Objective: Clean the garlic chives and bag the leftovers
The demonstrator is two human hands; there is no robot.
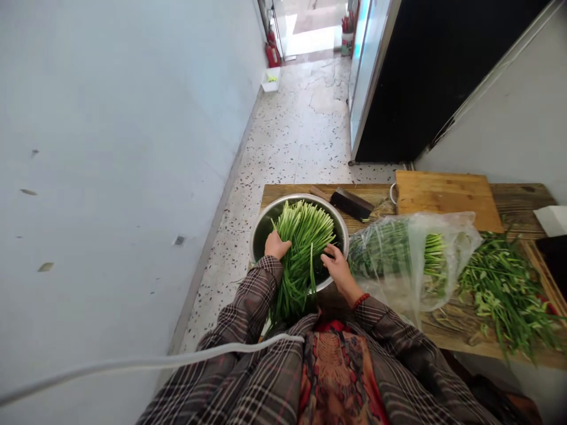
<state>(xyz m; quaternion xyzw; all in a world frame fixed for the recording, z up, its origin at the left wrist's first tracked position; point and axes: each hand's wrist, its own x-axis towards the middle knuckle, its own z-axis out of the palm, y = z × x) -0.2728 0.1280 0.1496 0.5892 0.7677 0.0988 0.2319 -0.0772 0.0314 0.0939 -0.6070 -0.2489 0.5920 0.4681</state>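
A thick bundle of long green stalks (305,236) lies in a round metal bowl (256,236), pale ends pointing away and leafy ends hanging over the near rim. My left hand (277,244) is closed on the left side of the bundle, thumb across the stalks. On the right side of the bowl, my right hand (339,267) has its fingers curled apart beside the bundle's edge, with nothing visible between them. A clear plastic bag (411,254) holding more green stalks rests right of the bowl.
The wooden table (452,330) carries a cutting board (447,198), a dark block-like object (352,203) and loose greens (509,283) at the right. A white wall (110,177) stands at the left. A pale cable (177,359) crosses the lower left.
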